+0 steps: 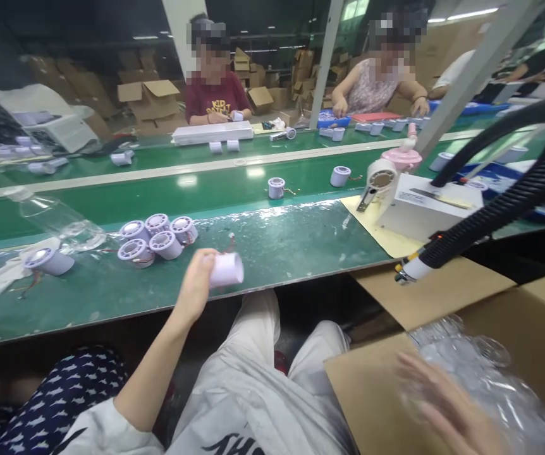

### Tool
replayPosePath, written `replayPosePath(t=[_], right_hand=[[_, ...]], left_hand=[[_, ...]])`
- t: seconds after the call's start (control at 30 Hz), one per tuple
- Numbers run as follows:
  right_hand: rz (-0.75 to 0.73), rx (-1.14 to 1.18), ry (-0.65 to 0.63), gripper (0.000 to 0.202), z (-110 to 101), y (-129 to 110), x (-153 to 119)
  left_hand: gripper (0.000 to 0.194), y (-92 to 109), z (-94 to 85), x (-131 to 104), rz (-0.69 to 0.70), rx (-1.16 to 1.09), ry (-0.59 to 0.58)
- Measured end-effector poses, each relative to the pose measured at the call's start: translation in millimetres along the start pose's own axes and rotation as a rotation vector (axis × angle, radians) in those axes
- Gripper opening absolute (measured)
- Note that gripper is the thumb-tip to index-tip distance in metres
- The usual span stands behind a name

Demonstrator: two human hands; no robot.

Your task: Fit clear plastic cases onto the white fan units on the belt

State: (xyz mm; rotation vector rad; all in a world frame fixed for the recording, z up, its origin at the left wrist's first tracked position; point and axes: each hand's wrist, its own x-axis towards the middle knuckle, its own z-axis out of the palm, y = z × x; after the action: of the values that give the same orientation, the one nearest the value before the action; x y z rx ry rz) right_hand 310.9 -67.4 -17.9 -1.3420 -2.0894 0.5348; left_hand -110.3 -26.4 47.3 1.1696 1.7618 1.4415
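My left hand (196, 284) is closed around a pale lilac cylinder (226, 270) just over the front edge of the green bench. The cylinder lies sideways, its open end facing right, with thin wires behind it. My right hand (443, 404), smeared by motion, is at the lower right by a cardboard box (372, 385) of clear plastic parts (481, 373). Whether its fingers hold anything is hard to make out. Several lilac cylinders with vented tops stand grouped on the bench left of my left hand, and another (48, 260) lies tilted farther left.
A clear bottle (64, 221) lies at the left. A white machine (428, 205) with a black hose (495, 208) and a pink fan (401, 158) stand at the right. Two lilac cylinders sit on the green belt (225, 180). People work across it; patterned clothing shows at lower left.
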Motion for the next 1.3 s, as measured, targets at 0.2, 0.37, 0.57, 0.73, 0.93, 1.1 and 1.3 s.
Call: replayPosePath(t=[0.2,0.37,0.57,0.73,0.93,1.1,1.3], right_hand=[[-0.32,-0.336,0.038,0.043,31.2,-82.3,38.5],[-0.136,-0.41,-0.032,0.028,26.2,-87.7,49.7],[0.164,0.236,-0.154,0.018,12.9,-82.9,41.0],[0.27,0.445,-0.007,0.038,15.1,-86.1,45.0],[0.376,0.629,0.091,0.036,15.9,-81.4,45.6],[0.266,0.623,-0.023,0.012,9.0,-76.4,38.5],[0.001,0.373,-0.037,0.033,11.6,-69.7,26.5]], left_hand=[[0.042,-10.4,97.1,-32.6,-0.684,-0.438,-1.035],[0.026,7.6,115.1,-45.9,-0.042,-0.002,-1.206],[0.053,3.7,118.8,-52.2,0.385,0.12,-1.001],[0.07,-15.5,126.7,-52.8,0.486,0.065,-1.051],[0.068,-2.8,124.6,-49.7,0.342,-0.055,-1.264],[0.062,-2.4,121.8,-56.1,0.012,-0.256,-1.252],[0.06,-6.2,119.3,-59.7,-0.213,-0.39,-1.292]])
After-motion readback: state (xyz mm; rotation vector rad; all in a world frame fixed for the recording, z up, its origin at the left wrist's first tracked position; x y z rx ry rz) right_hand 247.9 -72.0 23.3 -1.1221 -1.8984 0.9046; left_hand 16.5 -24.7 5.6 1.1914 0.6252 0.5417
